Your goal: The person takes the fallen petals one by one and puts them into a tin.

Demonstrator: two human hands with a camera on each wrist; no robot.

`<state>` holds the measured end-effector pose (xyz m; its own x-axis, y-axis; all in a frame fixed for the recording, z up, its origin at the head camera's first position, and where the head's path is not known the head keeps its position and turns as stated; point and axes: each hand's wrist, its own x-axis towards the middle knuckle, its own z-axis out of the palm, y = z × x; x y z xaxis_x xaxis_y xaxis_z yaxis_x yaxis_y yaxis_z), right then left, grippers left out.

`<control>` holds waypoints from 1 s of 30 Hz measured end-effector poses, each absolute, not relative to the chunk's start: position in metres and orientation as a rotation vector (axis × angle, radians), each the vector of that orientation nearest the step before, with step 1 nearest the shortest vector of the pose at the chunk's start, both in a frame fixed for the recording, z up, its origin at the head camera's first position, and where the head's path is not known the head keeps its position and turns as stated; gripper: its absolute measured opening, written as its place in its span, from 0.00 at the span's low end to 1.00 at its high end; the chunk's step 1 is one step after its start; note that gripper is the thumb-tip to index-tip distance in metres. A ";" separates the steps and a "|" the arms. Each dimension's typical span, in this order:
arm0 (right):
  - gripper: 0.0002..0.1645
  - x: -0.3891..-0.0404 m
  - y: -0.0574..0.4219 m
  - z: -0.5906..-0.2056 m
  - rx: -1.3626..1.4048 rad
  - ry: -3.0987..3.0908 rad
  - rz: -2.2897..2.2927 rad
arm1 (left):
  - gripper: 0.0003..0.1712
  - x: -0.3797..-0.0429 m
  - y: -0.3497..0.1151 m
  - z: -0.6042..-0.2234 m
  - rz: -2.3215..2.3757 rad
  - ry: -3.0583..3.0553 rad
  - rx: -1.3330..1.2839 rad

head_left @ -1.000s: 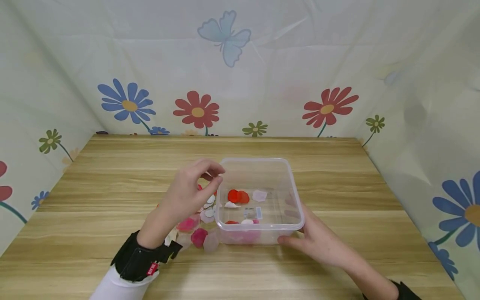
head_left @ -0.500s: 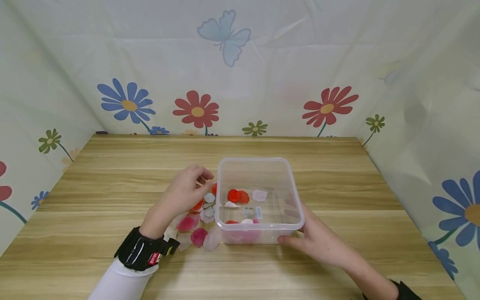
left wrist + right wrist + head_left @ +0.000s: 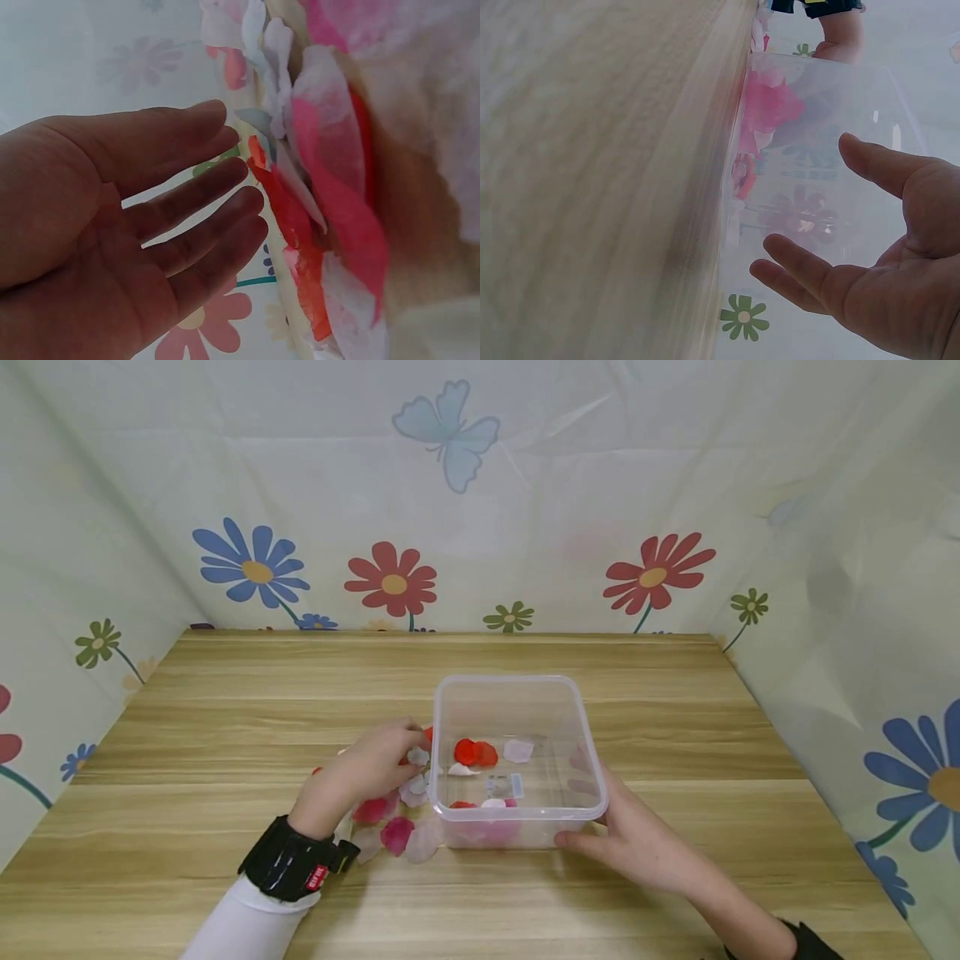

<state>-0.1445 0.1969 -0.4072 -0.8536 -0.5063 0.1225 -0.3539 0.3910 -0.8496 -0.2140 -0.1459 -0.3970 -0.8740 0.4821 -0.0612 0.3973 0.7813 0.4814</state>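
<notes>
flowered cloth (image 3: 555, 527) backs the box (image 3: 540, 833) between petals (image 3: 397, 835) and right hand (image 3: 637, 839).

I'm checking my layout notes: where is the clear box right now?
In the head view, the clear box stands on the table, between the loose petals on its left and the right hand at its right side.

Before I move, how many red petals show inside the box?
3: two overlapping red petals on the left inside the box, a third by its near wall; more may be hidden.
</notes>
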 end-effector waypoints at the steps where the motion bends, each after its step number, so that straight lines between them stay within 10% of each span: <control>1: 0.65 -0.144 0.197 -0.407 -0.776 2.488 -1.458 | 0.14 -0.213 -0.146 -0.397 0.685 2.786 0.714; 30: 0.66 -0.145 0.197 -0.408 -0.779 2.480 -1.466 | 0.07 -0.221 -0.145 -0.410 0.712 2.856 0.822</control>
<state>-0.1452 0.1970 -0.4080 -0.8522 -0.5081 0.1251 -0.3545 0.3848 -0.8522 -0.2212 -0.1452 -0.4100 -0.8518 0.5220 0.0452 0.4821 0.7469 0.4579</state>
